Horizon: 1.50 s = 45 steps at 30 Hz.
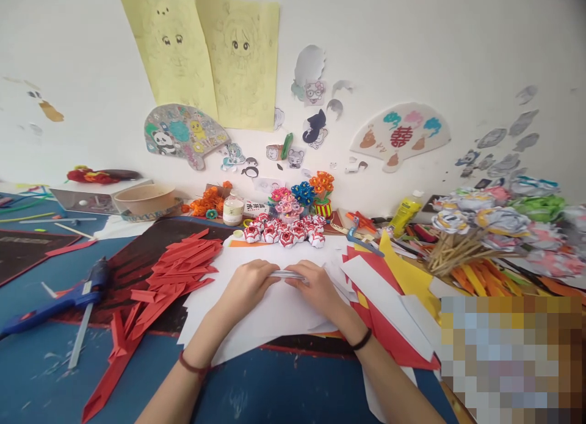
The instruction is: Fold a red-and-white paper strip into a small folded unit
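Observation:
My left hand point(245, 287) and my right hand point(318, 290) rest side by side on a stack of white paper point(274, 317). Both have their fingers curled round a thin, pale strip point(289, 276) held between them, which looks like a folded piece of paper or a clear ruler. Just beyond the hands lies a row of small red-and-white paper flowers point(284, 232). A heap of red paper strips point(180, 265) lies to the left of my left hand.
A blue glue gun point(68, 297) lies at the left. Red, yellow and white sheets point(389, 290) spread to the right. Paper flowers on sticks point(499, 226) pile at far right. A bowl point(144, 198), small jar point(233, 209), yellow glue bottle point(404, 212) and paper bouquets point(304, 198) stand by the wall.

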{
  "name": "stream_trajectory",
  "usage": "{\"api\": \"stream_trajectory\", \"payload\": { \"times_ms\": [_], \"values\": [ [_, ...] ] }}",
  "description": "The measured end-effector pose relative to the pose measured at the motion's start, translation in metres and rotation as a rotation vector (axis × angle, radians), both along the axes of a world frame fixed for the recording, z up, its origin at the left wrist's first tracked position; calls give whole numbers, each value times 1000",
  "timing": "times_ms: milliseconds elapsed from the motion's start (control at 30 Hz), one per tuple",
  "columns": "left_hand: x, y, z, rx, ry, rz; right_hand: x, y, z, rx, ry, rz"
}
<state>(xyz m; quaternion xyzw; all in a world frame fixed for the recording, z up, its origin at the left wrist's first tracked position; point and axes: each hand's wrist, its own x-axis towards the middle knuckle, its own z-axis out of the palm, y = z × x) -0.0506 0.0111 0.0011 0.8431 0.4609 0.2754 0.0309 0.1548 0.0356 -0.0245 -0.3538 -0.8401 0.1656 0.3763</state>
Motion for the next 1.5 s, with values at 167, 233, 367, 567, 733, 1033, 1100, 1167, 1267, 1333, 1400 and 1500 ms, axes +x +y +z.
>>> {"api": "stream_trajectory", "payload": {
  "times_ms": [167, 233, 367, 567, 733, 1033, 1100, 1167, 1267, 1333, 1400, 1500],
  "values": [
    [6, 0, -2, 38, 39, 8, 3, -1, 2, 31, -85, 24],
    [7, 1, -3, 43, 52, 11, 3, -1, 3, 51, -125, 16],
    [8, 2, -4, 62, 89, 6, 2, -2, 5, 103, -210, -2],
    [10, 3, -8, 63, 12, -22, 5, -5, 6, 167, -260, -24],
    [13, 1, -15, 70, 1, -10, 7, -3, 1, 75, -190, 14],
    [13, -2, -19, 104, 95, 19, 6, -4, 1, -11, -181, 19],
    [13, -2, -18, 103, 118, 16, 5, -4, 1, -6, -180, 16],
    [13, -2, -16, 102, 142, 6, 4, -3, 2, -5, -179, 14],
    [13, -1, -14, 100, 162, -8, 4, -2, 3, -15, -175, 17],
    [12, 1, -14, 93, 159, -9, 4, -1, 4, -23, -169, 18],
    [11, 3, -14, 82, 142, -4, 3, 0, 6, -27, -163, 14],
    [9, 6, -16, 60, 100, 2, 2, 1, 9, -35, -166, 13]
  ]
}}
